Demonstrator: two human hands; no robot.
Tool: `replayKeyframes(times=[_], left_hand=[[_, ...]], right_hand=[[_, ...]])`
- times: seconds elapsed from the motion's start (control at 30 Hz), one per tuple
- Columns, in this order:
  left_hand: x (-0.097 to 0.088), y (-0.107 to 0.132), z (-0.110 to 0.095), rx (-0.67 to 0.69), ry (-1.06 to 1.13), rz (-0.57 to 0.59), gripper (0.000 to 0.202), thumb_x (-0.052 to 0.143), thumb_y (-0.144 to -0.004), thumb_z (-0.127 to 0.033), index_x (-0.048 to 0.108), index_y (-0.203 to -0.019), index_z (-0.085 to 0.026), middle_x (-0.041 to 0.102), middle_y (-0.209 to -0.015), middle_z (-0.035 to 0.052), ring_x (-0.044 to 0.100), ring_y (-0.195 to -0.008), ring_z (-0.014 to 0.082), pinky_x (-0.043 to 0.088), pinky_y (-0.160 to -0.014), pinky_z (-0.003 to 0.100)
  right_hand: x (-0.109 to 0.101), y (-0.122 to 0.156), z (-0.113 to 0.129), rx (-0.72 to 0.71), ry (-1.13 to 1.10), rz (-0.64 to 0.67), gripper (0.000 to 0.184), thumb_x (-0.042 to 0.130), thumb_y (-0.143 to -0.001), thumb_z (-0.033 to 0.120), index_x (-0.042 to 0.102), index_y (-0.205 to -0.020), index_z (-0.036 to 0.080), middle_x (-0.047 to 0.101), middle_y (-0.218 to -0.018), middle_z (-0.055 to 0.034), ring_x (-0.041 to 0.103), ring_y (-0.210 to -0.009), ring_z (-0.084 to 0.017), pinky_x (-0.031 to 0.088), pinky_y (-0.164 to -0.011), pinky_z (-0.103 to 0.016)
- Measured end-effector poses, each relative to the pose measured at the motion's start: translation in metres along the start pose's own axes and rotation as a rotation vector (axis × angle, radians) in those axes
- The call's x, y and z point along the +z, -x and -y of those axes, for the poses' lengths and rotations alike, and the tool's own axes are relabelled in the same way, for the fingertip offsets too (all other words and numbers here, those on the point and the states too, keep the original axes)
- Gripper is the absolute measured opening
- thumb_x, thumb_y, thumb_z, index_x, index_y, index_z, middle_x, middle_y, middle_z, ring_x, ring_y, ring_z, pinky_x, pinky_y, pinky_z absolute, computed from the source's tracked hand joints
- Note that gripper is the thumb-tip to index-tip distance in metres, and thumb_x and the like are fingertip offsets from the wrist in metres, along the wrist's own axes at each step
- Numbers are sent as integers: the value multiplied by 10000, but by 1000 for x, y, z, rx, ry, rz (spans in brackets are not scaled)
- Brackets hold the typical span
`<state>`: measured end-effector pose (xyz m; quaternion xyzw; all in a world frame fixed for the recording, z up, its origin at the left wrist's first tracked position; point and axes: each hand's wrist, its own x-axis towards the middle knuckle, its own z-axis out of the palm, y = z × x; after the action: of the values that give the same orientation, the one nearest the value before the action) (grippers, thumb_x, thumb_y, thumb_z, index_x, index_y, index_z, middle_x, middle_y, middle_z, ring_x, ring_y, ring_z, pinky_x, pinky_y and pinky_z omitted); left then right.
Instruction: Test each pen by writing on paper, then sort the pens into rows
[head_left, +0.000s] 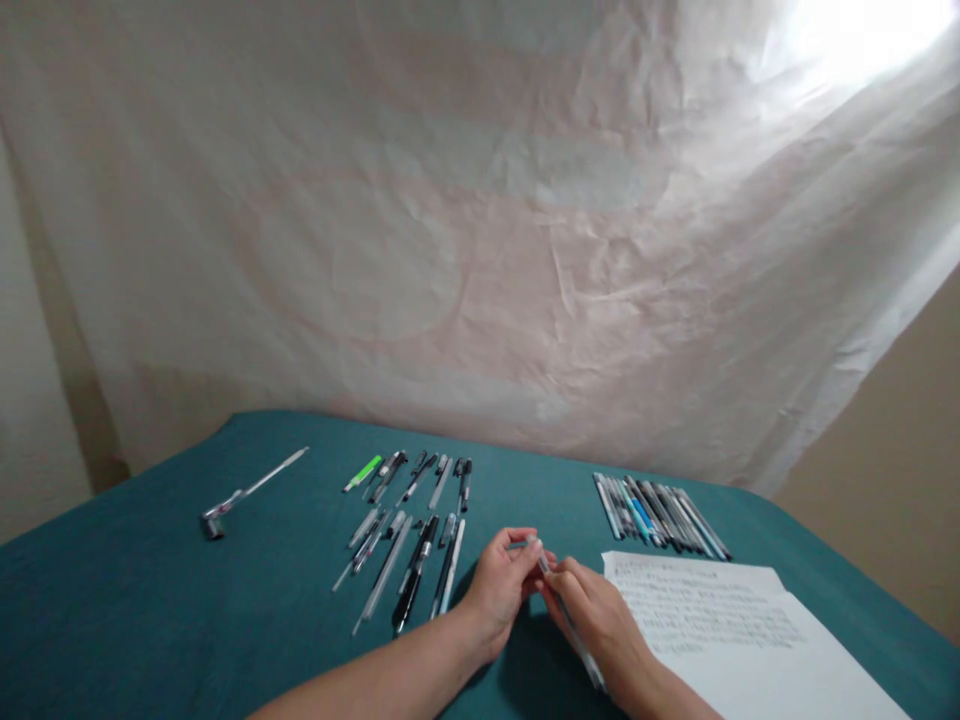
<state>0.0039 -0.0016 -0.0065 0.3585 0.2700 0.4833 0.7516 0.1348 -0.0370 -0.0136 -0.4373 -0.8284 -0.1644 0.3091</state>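
Observation:
My left hand (501, 590) and my right hand (600, 618) meet over the teal tablecloth (150, 600), both pinched on one clear pen (574, 630). The left fingers grip its far tip, where a small cap or end piece shows. The right hand holds the barrel, which runs back under my palm toward me. Left of my hands lies a group of several loose pens (409, 560) and pen parts. A second row (420, 472) with a green marker (363, 472) lies farther back.
A neat row of several pens (660, 512) lies at the back right. White written sheets of paper (720, 620) lie right of my hands. A long clear pen part with a metal end (247, 492) lies at the far left. A wrinkled white sheet (480, 220) hangs behind the table.

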Motion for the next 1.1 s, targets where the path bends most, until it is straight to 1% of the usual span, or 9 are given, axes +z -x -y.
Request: replayKeyframes(times=[0.13, 0.23, 0.4, 0.5, 0.6, 0.7, 0.83, 0.97, 1.1], left_hand=[[-6, -7, 1, 76, 32, -132, 274, 583, -745, -263, 431, -938, -142, 618, -756, 57, 589, -672, 116, 454, -683, 264], [-11, -12, -1, 125, 54, -241, 248, 581, -749, -237, 434, -925, -145, 613, -762, 55, 594, -697, 117, 461, -714, 271], [-13, -14, -1, 160, 79, -263, 211, 559, -770, -213, 422, -919, -156, 608, -778, 58, 610, -731, 141, 470, -757, 322], [-11, -12, -1, 147, 84, -254, 193, 559, -770, -192, 423, -902, -158, 606, -799, 65, 615, -758, 154, 469, -779, 345], [-9, -12, -3, 117, 88, -250, 169, 553, -776, -205, 431, -879, -153, 603, -841, 84, 614, -794, 164, 465, -798, 351], [-10, -13, -5, 95, 89, -259, 204, 560, -775, -238, 437, -914, -152, 594, -906, 104, 603, -851, 170, 456, -820, 341], [-12, -13, -6, 66, 95, -250, 218, 552, -780, -231, 428, -943, -158, 582, -936, 110, 600, -863, 167, 455, -821, 337], [-12, -12, -6, 40, 84, -235, 190, 533, -784, -184, 421, -934, -158, 582, -908, 102, 608, -813, 153, 456, -805, 337], [-11, -11, -7, 35, 68, -217, 186, 517, -782, -162, 418, -940, -158, 581, -874, 90, 604, -788, 142, 453, -792, 326]], right_hand=[[-15, -2, 9, 38, -49, 97, 134, 468, -812, 224, 510, -929, 174, 562, -740, -47, 542, -649, -151, 403, -583, -247], [-29, -5, 13, 73, -65, 139, 170, 448, -823, 258, 528, -959, 195, 582, -730, -38, 560, -656, -159, 407, -599, -256], [-37, -10, 9, 276, 61, 286, 211, 386, -846, 219, 570, -948, 220, 631, -750, -31, 602, -651, -151, 391, -559, -224], [-40, -15, 4, 393, 188, 438, 212, 401, -841, 239, 612, -820, 243, 633, -713, -10, 607, -627, -147, 353, -511, -212], [-46, -27, -2, 422, 277, 484, 266, 413, -835, 274, 622, -675, 235, 609, -725, -15, 589, -649, -139, 321, -504, -207], [-48, -42, -22, 450, 330, 465, 297, 407, -834, 317, 634, -669, 220, 597, -785, -43, 573, -749, -154, 325, -552, -212], [-39, -53, -67, 668, 384, 557, 299, 394, -833, 338, 640, -780, 176, 605, -885, -103, 579, -821, -197, 348, -628, -249], [-21, -51, -104, 805, 399, 605, 256, 424, -809, 263, 626, -883, 122, 616, -935, -160, 586, -859, -239, 368, -677, -289], [-5, -48, -118, 849, 409, 593, 265, 377, -801, 149, 629, -869, 102, 627, -929, -177, 592, -872, -244, 379, -702, -299]])
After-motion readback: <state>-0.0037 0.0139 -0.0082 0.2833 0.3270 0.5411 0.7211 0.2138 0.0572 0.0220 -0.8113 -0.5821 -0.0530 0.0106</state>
